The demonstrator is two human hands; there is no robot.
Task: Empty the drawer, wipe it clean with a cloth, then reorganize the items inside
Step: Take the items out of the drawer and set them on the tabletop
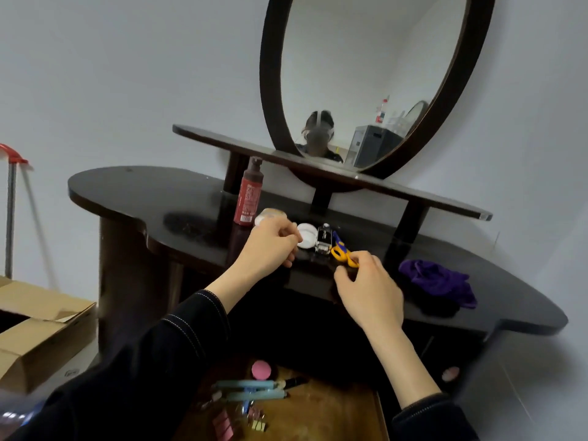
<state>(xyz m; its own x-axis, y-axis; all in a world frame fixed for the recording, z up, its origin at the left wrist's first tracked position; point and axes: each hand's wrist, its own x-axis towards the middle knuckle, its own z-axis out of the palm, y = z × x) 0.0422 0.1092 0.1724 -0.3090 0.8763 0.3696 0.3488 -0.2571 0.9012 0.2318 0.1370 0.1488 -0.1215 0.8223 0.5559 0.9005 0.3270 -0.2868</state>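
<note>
The drawer (337, 412) stands open at the bottom, showing its wooden floor. In it lie a pink round case (261, 369), pale blue tubes (246, 389), a black stick (296, 381) and several binder clips (253, 420). On the dark dressing table (136, 192), my left hand (270, 246) has its fingers curled at the left edge of a white round case (308, 235). My right hand (369, 288) pinches the yellow handle of the scissors (342, 249). A silver-and-black object (323, 240) lies between the case and the scissors. A purple cloth (439, 281) is bunched at the right.
A red bottle (248, 195) stands behind my left hand, with a beige round lid (270, 214) beside it. An oval mirror (366, 74) rises over a raised shelf (222, 140). An open cardboard box (41, 329) and a red-topped pole (11, 198) are at the left.
</note>
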